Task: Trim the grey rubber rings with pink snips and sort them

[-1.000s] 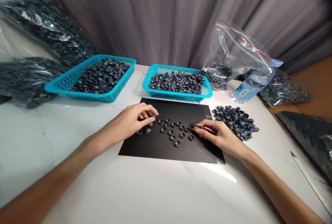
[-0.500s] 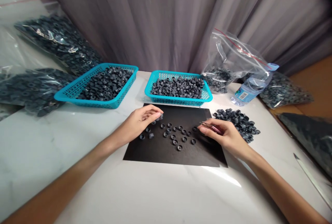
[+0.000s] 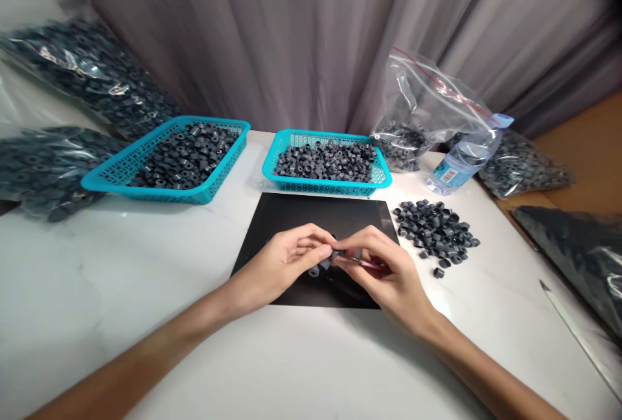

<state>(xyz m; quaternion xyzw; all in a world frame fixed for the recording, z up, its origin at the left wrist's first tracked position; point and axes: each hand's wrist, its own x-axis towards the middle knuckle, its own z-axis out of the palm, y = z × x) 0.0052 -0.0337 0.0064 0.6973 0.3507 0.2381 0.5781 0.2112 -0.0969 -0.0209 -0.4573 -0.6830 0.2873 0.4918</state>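
Over the black mat (image 3: 301, 209), my two hands meet at their fingertips. My left hand (image 3: 286, 258) pinches a small dark grey plastic cap (image 3: 335, 254) between thumb and fingers. In my right hand (image 3: 389, 271) is a slim metal tool with a pinkish handle, which looks like tweezers (image 3: 362, 263); its tip is at the cap, partly covered by the fingers. Another grey cap (image 3: 313, 271) shows just below my left thumb. My hands hide much of the mat's middle. A loose pile of grey caps (image 3: 437, 229) lies right of the mat.
Two turquoise baskets of grey parts stand behind the mat, one left (image 3: 208, 192) and one centre (image 3: 330, 185). Filled clear bags (image 3: 72, 154) lie at left, another bag (image 3: 403, 141) behind right. A water bottle (image 3: 454, 170) and a pointed white strip (image 3: 573, 323) are at right.
Both hands have come together over the mat's middle, the left moving right and the right moving left with the tweezers. The caps spread on the mat are now mostly out of sight.
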